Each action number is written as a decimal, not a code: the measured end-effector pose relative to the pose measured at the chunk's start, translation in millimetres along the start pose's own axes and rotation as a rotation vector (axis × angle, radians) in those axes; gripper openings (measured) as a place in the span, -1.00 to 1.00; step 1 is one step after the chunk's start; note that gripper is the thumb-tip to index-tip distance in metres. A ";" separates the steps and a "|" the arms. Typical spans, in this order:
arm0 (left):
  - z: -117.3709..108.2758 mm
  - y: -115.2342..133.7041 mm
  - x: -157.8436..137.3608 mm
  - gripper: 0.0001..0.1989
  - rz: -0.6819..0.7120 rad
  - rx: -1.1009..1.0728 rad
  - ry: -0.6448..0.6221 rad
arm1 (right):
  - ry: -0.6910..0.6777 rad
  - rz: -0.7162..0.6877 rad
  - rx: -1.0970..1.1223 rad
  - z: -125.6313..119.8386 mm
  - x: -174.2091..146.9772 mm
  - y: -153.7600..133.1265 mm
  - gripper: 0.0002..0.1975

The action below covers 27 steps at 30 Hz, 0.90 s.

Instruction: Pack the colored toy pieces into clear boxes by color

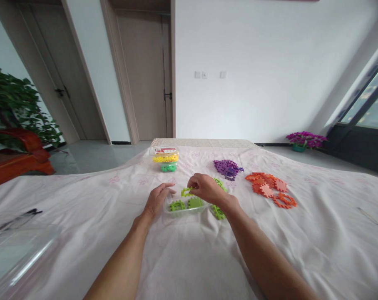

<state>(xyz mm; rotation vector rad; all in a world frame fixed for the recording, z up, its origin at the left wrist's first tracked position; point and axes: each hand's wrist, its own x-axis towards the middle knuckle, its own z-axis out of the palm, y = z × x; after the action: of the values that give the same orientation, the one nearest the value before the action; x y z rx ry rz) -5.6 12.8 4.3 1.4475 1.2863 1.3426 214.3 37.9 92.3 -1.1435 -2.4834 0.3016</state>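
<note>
Green piece (183,192) juts leftward from the right grip (207,187).

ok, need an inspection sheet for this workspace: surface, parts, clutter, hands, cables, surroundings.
Surface: creased white cloth, faint pink pattern.
Parts: clear plastic tray holding green toothed pieces; loose green pieces right of it; purple pile, orange pile farther right.
Clutter: stacked tubs, yellow over green pieces; clear plastic container, left.
Hands: left hand open beside tray, contact unclear; right hand pinches yellow-green piece.
Cables: nothing seen for certain; dark item, left, unclear.
Surroundings: two doors, wooden armrest, leafy plant, magenta flowers.
</note>
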 end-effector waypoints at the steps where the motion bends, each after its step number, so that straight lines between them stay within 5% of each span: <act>1: -0.6 0.1 0.1 -0.61 -0.009 -0.002 0.011 | 0.025 0.006 -0.039 -1.8 -0.7 1.1 -0.84; 8: -1.6 2.8 -1.0 -0.63 -0.013 0.024 0.003 | -0.304 0.030 -0.080 -11.8 -11.0 5.9 -0.87; 13: -0.2 4.2 -2.0 -0.62 -0.026 0.012 -0.003 | -0.157 0.048 -0.160 -8.6 -9.9 2.2 -0.80; 22: -0.5 -0.9 -0.4 -0.63 -0.018 0.002 -0.010 | -0.275 -0.063 -0.131 14.7 -6.3 -0.3 -0.71; 27: -5.1 -3.9 2.0 -0.63 -0.031 -0.016 0.033 | -0.011 -0.006 -0.037 -12.9 -5.0 14.2 -0.74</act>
<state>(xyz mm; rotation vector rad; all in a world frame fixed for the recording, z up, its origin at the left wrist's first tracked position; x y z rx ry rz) -11.4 15.1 1.8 1.3949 1.3105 1.3584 232.5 43.6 97.7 -1.1516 -2.5118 0.2614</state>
